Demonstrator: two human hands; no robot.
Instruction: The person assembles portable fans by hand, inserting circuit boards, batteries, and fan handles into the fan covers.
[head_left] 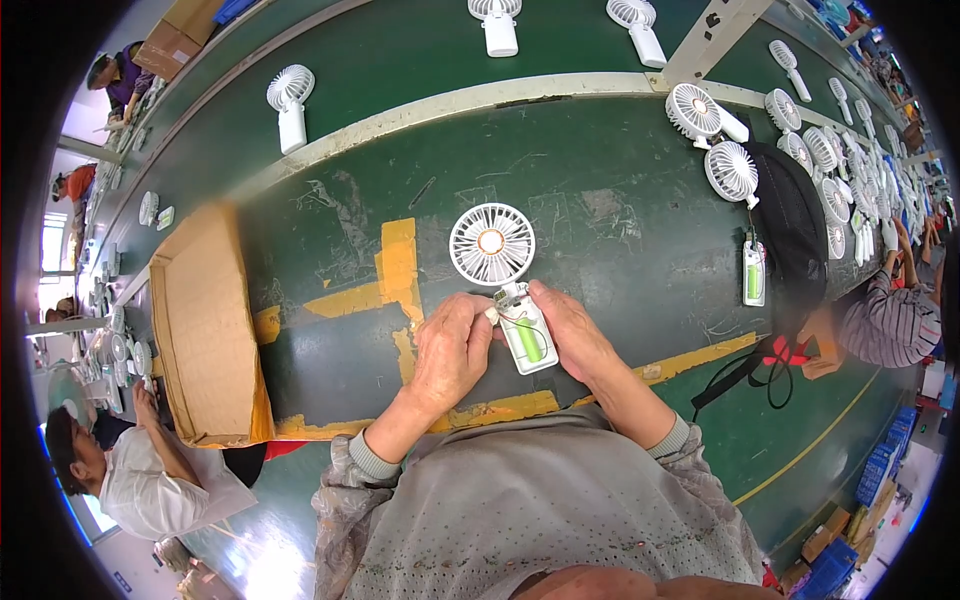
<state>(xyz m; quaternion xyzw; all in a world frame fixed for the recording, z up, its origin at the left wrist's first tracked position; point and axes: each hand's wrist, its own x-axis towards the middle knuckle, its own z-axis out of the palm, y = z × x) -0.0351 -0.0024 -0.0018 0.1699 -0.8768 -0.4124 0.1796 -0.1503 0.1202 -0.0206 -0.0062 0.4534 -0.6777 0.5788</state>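
While pressed from both sides: small white handheld fan (505, 280), held over the dark green counter (600, 200), round grille head away from the body, opened handle toward it.
Fan handle: cover off, pale green cylindrical cell (529, 340) exposed inside the white shell.
Left hand (450, 350): wrapped against the left side of the handle, fingers (478, 312) curled narrow, thumb tip touching the neck just below the grille.
Right hand (575, 335): laid along the right side of the handle, fingers closed around it, forearm in a grey cuffed sleeve entering from the lower edge.
Position of the fan: near the middle of the counter, just right of worn yellow tape markings (398, 265), above a grey-clad lap.
Left of the hands: shallow cardboard tray (205, 320), lying flat, well apart from the fan.
Right of the hands: another opened handle (754, 272) with a green cell, lying alone on the counter, near a black cloth (795, 225).
Far side: several finished white fans, one standing upright (290, 105) beyond a pale strip, two lying together (712, 140) at upper right, many more crowded along the right rim.
Others nearby: seated person in white (150, 480) at lower left; a striped sleeve (895, 325) at the right edge, its hand near red and black wires (770, 365).
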